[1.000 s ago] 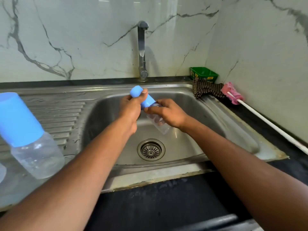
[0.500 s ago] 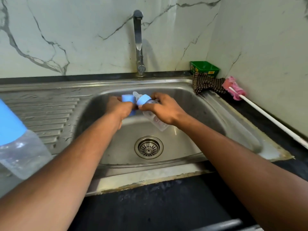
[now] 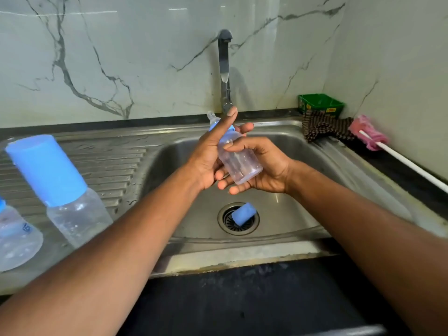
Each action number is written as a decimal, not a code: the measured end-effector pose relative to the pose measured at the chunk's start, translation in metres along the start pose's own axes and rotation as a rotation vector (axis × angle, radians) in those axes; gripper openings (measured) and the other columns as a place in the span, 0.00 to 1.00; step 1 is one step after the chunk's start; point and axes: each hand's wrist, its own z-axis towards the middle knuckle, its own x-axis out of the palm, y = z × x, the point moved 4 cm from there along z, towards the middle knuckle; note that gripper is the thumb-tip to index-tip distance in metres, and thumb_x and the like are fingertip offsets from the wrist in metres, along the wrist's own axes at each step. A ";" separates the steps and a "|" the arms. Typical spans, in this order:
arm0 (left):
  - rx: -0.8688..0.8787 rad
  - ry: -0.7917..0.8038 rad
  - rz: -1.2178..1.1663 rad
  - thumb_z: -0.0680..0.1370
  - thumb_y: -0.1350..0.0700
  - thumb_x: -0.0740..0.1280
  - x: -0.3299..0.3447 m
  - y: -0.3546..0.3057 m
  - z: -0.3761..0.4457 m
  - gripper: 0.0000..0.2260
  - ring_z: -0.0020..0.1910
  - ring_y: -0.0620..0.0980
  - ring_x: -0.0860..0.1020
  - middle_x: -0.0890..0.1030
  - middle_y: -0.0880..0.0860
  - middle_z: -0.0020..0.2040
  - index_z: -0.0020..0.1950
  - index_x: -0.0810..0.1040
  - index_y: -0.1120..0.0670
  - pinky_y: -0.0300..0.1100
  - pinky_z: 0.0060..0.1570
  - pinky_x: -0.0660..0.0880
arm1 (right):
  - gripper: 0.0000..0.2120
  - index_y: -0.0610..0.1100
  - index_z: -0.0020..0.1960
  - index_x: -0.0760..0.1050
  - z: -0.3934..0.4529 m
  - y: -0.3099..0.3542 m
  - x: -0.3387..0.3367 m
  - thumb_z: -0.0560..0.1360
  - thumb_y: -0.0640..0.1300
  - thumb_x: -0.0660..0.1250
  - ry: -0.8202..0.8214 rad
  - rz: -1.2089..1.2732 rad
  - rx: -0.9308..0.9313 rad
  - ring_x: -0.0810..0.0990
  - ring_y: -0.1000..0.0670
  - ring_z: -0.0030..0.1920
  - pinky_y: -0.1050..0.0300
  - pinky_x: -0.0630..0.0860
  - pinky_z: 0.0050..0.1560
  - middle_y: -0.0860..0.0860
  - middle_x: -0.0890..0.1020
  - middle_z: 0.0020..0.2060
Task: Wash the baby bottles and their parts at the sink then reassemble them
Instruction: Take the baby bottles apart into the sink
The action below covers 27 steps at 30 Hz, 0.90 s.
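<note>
Over the sink basin (image 3: 303, 190), my right hand (image 3: 264, 168) grips the clear body of a baby bottle (image 3: 240, 163), thumb on top and fingers underneath. The bottle tilts up and away, and its clear nipple (image 3: 212, 117) is bare above the blue collar. My left hand (image 3: 208, 154) is at the bottle's neck with fingers curled behind the collar and one digit sticking straight up. The bottle's blue cap (image 3: 243, 213) lies on its side on the drain strainer. Two more capped bottles, a near one (image 3: 60, 185) and one at the frame edge (image 3: 14, 238), stand on the left drainboard.
The tap (image 3: 224, 69) rises behind the basin with no water running. At the back right corner are a green tub (image 3: 321, 105), a checked cloth (image 3: 324, 128) and a pink brush (image 3: 368, 134) with a long white handle. Dark counter borders the sink front.
My left hand pulled the blue cap off the bottle; the cap now lies on the drain. The bottle tipped nipple-up and rose, and my left hand went back to its neck.
</note>
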 end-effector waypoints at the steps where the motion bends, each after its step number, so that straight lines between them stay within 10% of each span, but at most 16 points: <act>1: 0.006 0.001 -0.006 0.71 0.41 0.70 -0.001 0.001 0.000 0.22 0.40 0.52 0.81 0.83 0.51 0.46 0.57 0.79 0.56 0.43 0.39 0.79 | 0.14 0.37 0.47 0.77 -0.001 -0.003 0.000 0.70 0.48 0.67 0.002 -0.012 0.008 0.81 0.43 0.34 0.57 0.79 0.31 0.39 0.80 0.37; 7: 0.024 -0.135 0.033 0.74 0.52 0.70 -0.013 0.002 0.011 0.07 0.42 0.50 0.81 0.83 0.52 0.42 0.41 0.80 0.54 0.43 0.44 0.77 | 0.07 0.44 0.46 0.76 0.006 -0.004 -0.005 0.72 0.47 0.68 -0.255 -0.409 -0.049 0.80 0.46 0.30 0.59 0.71 0.29 0.45 0.81 0.33; 12: 0.002 -0.467 -0.022 0.69 0.48 0.76 -0.028 0.007 0.018 0.10 0.35 0.52 0.81 0.83 0.53 0.37 0.39 0.80 0.53 0.42 0.39 0.79 | 0.28 0.48 0.62 0.71 0.015 -0.004 0.007 0.67 0.60 0.70 -0.716 -1.283 -0.190 0.81 0.41 0.51 0.52 0.75 0.47 0.46 0.82 0.51; 18: -0.030 -0.271 -0.029 0.69 0.35 0.71 -0.053 -0.001 0.007 0.27 0.38 0.51 0.82 0.82 0.52 0.44 0.57 0.77 0.55 0.46 0.44 0.78 | 0.24 0.40 0.60 0.77 0.022 -0.023 -0.014 0.77 0.59 0.64 -0.276 -0.354 0.015 0.81 0.43 0.45 0.52 0.79 0.42 0.39 0.83 0.48; 24: -0.175 -0.268 0.120 0.74 0.33 0.65 -0.048 0.006 -0.001 0.25 0.47 0.52 0.83 0.84 0.51 0.48 0.49 0.77 0.56 0.50 0.55 0.79 | 0.30 0.42 0.62 0.76 0.023 -0.033 -0.014 0.64 0.51 0.80 -0.206 -0.415 0.039 0.83 0.49 0.50 0.48 0.80 0.57 0.47 0.83 0.49; 27: -0.194 -0.277 0.156 0.74 0.34 0.66 -0.046 0.015 -0.002 0.23 0.40 0.49 0.83 0.83 0.50 0.47 0.48 0.75 0.55 0.48 0.53 0.80 | 0.24 0.46 0.62 0.78 0.024 -0.045 -0.006 0.73 0.59 0.70 -0.097 -0.280 0.157 0.82 0.44 0.54 0.41 0.78 0.59 0.45 0.82 0.55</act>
